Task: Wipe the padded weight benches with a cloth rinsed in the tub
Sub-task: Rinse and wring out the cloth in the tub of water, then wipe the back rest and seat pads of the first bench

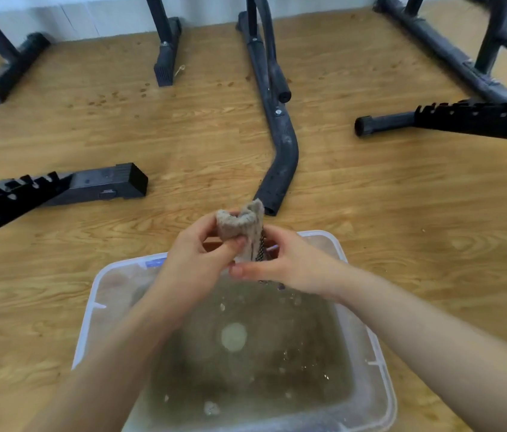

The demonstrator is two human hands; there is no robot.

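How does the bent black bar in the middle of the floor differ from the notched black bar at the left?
The bent bar is a round tube with a curve in it; the notched bar is square-edged and straight. The bent bar runs away from the tub toward the wall; the notched bar runs off leftward. The bent bar's top is smooth; the notched bar has cut-out slots. Both are black, dusty and rest on the wooden floor.

Head camera looks steeply down, close over the tub (90, 322), floor (183, 145) beyond.

Both hands (202, 260) hold the cloth (241, 232) above the tub (90, 313), bench frames (277, 145) seemingly behind.
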